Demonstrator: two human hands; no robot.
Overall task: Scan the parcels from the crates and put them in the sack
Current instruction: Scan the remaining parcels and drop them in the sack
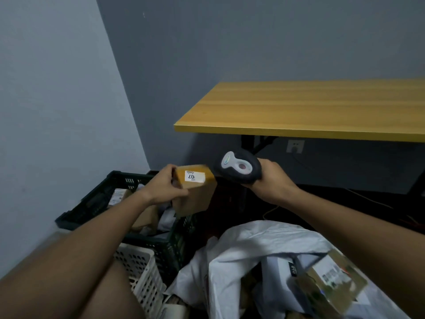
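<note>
Parcels fill the dark crate (96, 203) at the left, and one of them, a small cardboard box (195, 192), is lifted clear above it in the left hand (165, 187). The fingers wrap the box's near side, thumb across the front, tilting its top face upward so the white label (195, 176) faces the scanner (236, 169). That tilt looks deliberate: the label needs a straight line to the reader's window. The right hand (273, 180) is clenched around the scanner's handle, head aimed down and left, its nose just beside the box's upper edge.

The label shows bold digits that read as "07" seen upside down (smaller print above and beside them is too blurred to make out). On the scanner's top sits a pale panel with a small sticker, unreadable.

Below, the white sack (253, 245) lies open near the right forearm, placed close so a scanned box can drop straight in; packages already lie inside, one carrying a dark strip with letters like "OTO". A white perforated basket (140, 268) stands in front of the crate. A yellow wooden table (310, 107) stands behind.
</note>
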